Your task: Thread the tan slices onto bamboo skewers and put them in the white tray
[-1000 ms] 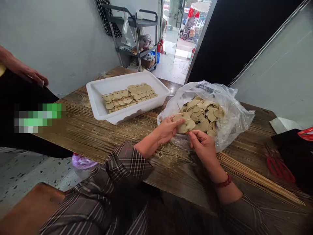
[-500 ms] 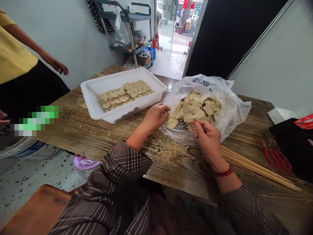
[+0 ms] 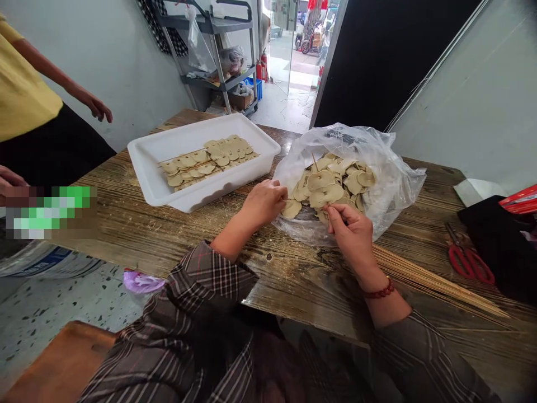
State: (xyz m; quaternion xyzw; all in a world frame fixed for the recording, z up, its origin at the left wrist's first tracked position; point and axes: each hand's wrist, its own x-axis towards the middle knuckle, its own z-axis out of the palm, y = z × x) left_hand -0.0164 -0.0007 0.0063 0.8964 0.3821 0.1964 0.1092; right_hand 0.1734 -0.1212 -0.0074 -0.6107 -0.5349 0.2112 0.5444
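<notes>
Flat, round beige slices [image 3: 327, 182] lie heaped in an open clear plastic bag [image 3: 390, 179] on the wooden table. At the bag's left edge, beside a few slices, is my left hand [image 3: 265, 202], its fingers curled; whether anything is between them is hidden. My right hand [image 3: 350, 224] pinches at the front of the heap, thumb and index finger on the end of a thin wooden skewer that passes behind slices; its tip [image 3: 314, 162] sticks up at the back. Threaded slices [image 3: 229, 152] on skewers lie in a white tray [image 3: 203, 196] to the left.
Loose skewers [image 3: 436, 280] lie right of my right hand, with red-handled scissors [image 3: 470, 263] and a black bag [image 3: 490, 240] beyond. At the left stands a person in a yellow top [image 3: 25, 89], near a bucket [image 3: 54, 260]. A grey shelf cart [image 3: 226, 25] is behind the table.
The view has shifted slightly, moving the scene left. The skewer tip leans more to the left above the heap. At the far left, more of the other person's lower hand shows.
</notes>
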